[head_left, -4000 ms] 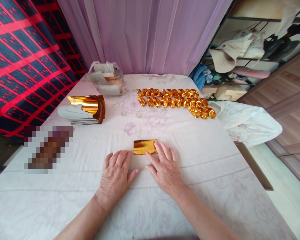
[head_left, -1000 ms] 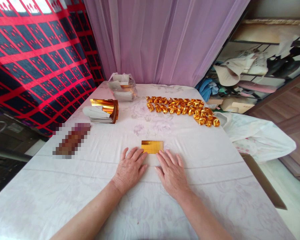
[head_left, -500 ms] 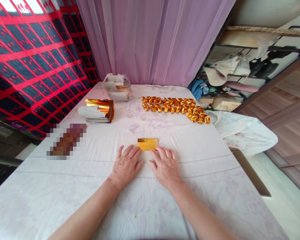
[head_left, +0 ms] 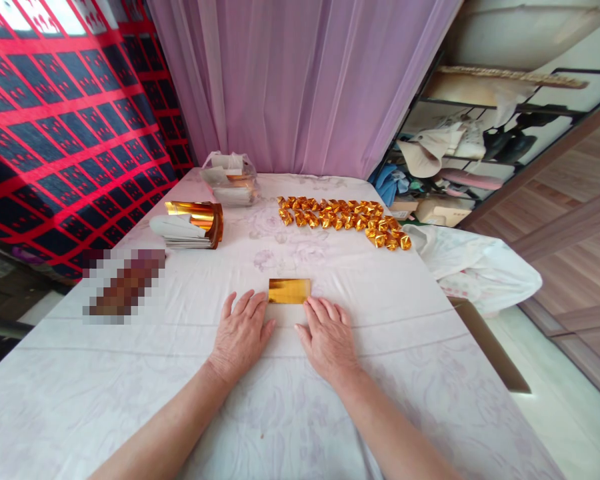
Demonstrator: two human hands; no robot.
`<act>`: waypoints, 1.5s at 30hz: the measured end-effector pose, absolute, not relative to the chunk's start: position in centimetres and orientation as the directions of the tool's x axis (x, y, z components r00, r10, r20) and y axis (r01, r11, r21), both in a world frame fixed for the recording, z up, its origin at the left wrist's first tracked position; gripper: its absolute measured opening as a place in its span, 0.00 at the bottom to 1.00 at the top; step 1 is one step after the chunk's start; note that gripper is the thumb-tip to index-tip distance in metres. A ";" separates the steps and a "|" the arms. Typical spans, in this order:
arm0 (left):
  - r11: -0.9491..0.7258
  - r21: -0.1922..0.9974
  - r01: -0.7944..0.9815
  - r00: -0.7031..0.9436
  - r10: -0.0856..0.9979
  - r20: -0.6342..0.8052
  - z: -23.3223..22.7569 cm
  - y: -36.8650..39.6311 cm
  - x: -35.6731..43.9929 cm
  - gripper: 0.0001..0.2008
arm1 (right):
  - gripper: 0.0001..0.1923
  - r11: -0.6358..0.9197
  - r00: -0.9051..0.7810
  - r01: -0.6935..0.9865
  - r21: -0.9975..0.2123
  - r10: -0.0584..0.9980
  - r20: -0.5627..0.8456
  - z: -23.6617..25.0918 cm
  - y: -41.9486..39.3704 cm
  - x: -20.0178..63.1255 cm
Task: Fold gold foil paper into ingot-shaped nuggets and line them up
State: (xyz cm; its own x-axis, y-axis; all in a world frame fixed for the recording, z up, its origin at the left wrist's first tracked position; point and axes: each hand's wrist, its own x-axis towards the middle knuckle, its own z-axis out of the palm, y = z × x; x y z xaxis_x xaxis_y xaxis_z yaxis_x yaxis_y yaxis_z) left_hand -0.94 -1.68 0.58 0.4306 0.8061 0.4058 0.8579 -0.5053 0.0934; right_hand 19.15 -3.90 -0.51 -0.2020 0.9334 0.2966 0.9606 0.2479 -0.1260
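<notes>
A small rectangle of shiny gold foil paper point(head_left: 289, 291) lies flat on the table, just beyond my fingertips. My left hand point(head_left: 241, 337) rests palm down, fingers outstretched, its index fingertip at the paper's near left corner. On the other side my right hand point(head_left: 329, 337) also lies flat, with its fingertips at the near right corner. Neither hand grips the paper. Farther back on the right sit several folded gold foil pieces point(head_left: 340, 215) in rows. A stack of gold and white paper sheets point(head_left: 193, 225) stands back on the left.
Behind the stack is a clear plastic bag point(head_left: 230, 179) with papers inside. A blurred-out patch point(head_left: 125, 283) covers something at the left edge. The table has a pale floral cloth point(head_left: 180, 427). A white bag point(head_left: 480, 270) and a shoe rack point(head_left: 490, 100) are at the right.
My hands have drawn slightly apart, the left one shifting outward from the paper's near edge. The whole view has shifted a little, and the paper still lies flat.
</notes>
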 end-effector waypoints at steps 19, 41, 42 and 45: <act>-0.674 0.082 0.735 0.623 0.717 0.313 -0.2 -0.9 2.0 0.22 | 0.19 0.249 -0.198 0.958 -0.146 0.935 0.292 -0.6 -4.0 19.3; -0.600 0.116 0.791 0.551 0.783 0.288 -0.7 -1.2 -1.3 0.24 | 0.17 0.280 -0.138 0.896 -0.346 0.914 0.382 -0.6 -1.7 21.5; -0.599 0.120 0.792 0.548 0.784 0.292 -0.6 -1.1 -1.3 0.24 | 0.17 0.251 -0.090 0.893 -0.374 0.913 0.397 -0.8 -1.1 21.7; -0.586 0.120 0.801 0.533 0.790 0.301 -0.4 -1.1 -1.3 0.22 | 0.17 0.181 -0.014 0.896 -0.406 0.925 0.380 -1.0 0.5 22.1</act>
State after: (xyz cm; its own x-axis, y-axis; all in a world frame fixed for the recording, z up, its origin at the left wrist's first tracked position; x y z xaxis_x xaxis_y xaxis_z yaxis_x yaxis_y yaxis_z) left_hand -1.25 -1.14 -0.45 0.5333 0.7905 0.3012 0.8013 -0.5862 0.1197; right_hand 22.06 0.54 -1.04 -0.0141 0.9247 0.3804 0.8956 0.1809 -0.4064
